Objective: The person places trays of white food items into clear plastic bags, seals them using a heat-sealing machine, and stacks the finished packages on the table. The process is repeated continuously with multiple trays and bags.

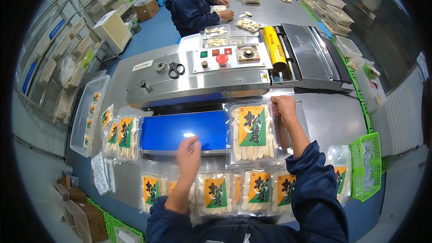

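Note:
My right hand (pixel 284 108) is closed in a pinch at the top right corner of a clear pouch of sliced mushrooms (pixel 253 132) with a yellow and green label. This pouch hangs upright beside the right end of a blue conveyor belt (pixel 184 131). Over the belt's front edge is my left hand (pixel 188 150), slightly blurred, fingers curled and nothing visible in them. Behind the belt stands a steel sealing machine (pixel 198 83) with a red knob and lit buttons. Several similar pouches (pixel 216 193) lie in a row close to my body, partly covered by my forearms.
More filled pouches (pixel 127 137) lie left of the belt, beside a clear bin (pixel 87 119). Scissors (pixel 175 69) rest on the machine. A yellow film roll (pixel 274 48) sits on a wrapping machine (pixel 312 49). At right is a green basket (pixel 365 166). A co-worker (pixel 191 9) handles trays beyond.

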